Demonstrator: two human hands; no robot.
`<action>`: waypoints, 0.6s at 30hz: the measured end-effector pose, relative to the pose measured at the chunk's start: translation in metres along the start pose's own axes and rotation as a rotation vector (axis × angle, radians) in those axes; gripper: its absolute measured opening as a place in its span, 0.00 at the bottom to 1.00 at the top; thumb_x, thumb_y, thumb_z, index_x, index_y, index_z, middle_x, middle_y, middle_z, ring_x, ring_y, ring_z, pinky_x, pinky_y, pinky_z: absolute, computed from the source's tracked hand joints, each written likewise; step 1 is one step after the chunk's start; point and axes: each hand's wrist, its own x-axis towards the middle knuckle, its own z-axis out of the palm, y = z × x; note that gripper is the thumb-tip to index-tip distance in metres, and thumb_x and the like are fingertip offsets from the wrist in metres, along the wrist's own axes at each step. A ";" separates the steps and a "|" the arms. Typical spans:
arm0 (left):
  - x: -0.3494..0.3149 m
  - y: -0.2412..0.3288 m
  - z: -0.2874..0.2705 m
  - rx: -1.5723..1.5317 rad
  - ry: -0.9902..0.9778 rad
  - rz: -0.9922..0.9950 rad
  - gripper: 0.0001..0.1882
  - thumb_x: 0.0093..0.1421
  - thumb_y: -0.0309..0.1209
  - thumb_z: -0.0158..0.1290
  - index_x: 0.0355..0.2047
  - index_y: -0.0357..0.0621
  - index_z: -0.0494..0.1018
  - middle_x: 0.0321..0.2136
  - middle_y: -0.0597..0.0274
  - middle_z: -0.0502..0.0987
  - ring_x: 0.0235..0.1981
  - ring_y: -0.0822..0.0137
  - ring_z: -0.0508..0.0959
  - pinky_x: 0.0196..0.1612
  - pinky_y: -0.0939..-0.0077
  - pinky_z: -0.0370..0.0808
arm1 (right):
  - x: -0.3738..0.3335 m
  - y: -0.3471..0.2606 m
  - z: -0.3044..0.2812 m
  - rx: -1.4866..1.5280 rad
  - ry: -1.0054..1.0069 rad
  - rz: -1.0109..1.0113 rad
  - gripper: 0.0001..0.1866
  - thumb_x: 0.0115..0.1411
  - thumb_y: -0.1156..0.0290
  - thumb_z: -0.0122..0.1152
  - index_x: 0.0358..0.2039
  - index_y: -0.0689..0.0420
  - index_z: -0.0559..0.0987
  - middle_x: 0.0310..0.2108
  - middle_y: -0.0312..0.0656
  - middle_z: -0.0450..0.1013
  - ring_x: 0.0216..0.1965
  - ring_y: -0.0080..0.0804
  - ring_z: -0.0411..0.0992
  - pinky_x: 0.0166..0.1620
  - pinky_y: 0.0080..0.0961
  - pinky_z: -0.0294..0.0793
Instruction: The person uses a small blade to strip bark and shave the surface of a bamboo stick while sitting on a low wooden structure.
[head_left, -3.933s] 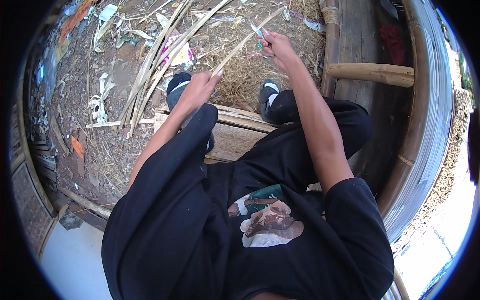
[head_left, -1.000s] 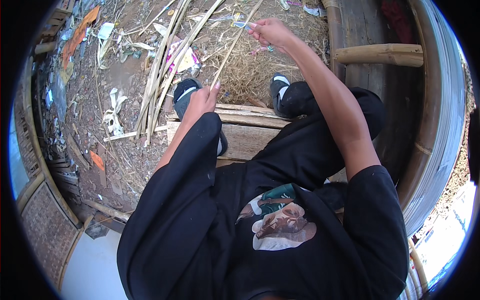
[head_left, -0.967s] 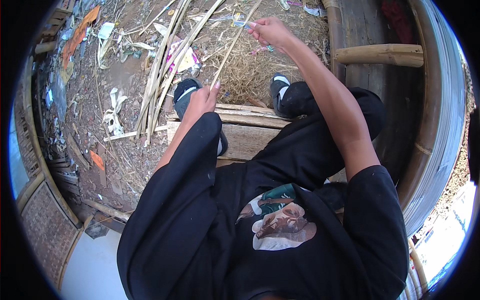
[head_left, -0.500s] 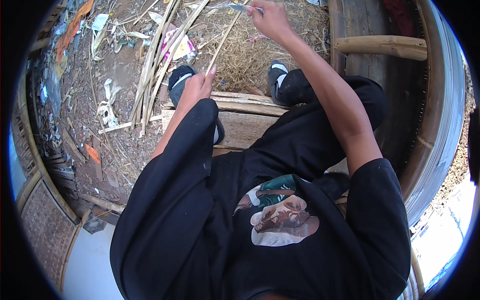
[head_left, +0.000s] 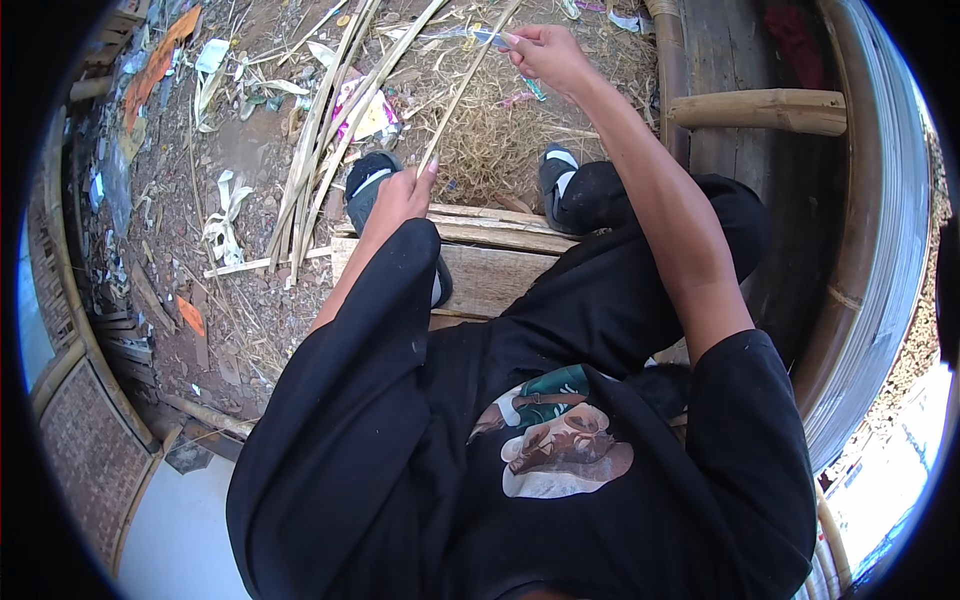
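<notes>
Left hand pinches long, pale-tan fibrous strip, apparently to steady it; right hand grips slim silvery metal knife across it.

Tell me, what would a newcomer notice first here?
Probably the slender pale strip slanting at top centre, its lower end in the left hand and a blade in the right hand near it. Next, the colourful print on the black shirt, lower centre, and the orange scrap at upper left.

No words or numbers can be read.
</notes>
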 end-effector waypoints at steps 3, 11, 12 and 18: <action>-0.001 0.006 -0.002 -0.003 0.010 -0.020 0.28 0.66 0.46 0.42 0.24 0.29 0.69 0.15 0.39 0.67 0.21 0.43 0.70 0.29 0.57 0.66 | 0.002 -0.001 0.007 -0.369 0.298 -0.214 0.09 0.59 0.70 0.56 0.32 0.61 0.80 0.18 0.41 0.74 0.19 0.26 0.71 0.25 0.23 0.68; 0.005 0.003 -0.004 -0.021 0.007 0.003 0.29 0.66 0.48 0.42 0.24 0.29 0.69 0.13 0.43 0.66 0.19 0.48 0.68 0.28 0.59 0.66 | 0.006 0.000 0.011 -0.774 0.420 -0.702 0.10 0.56 0.68 0.56 0.32 0.59 0.81 0.19 0.51 0.73 0.21 0.45 0.74 0.31 0.39 0.72; 0.003 0.002 -0.001 -0.026 -0.004 -0.010 0.29 0.65 0.48 0.42 0.24 0.29 0.69 0.14 0.43 0.66 0.19 0.48 0.68 0.28 0.59 0.66 | 0.005 0.006 0.006 -0.780 0.419 -0.697 0.10 0.56 0.68 0.56 0.32 0.59 0.81 0.19 0.51 0.73 0.21 0.45 0.74 0.31 0.39 0.72; 0.000 -0.001 -0.002 0.007 0.002 -0.031 0.29 0.65 0.49 0.42 0.23 0.29 0.69 0.15 0.40 0.68 0.21 0.43 0.70 0.30 0.57 0.66 | 0.007 0.005 -0.006 -0.608 0.127 -0.232 0.10 0.62 0.67 0.52 0.37 0.56 0.80 0.19 0.36 0.73 0.20 0.24 0.69 0.25 0.26 0.65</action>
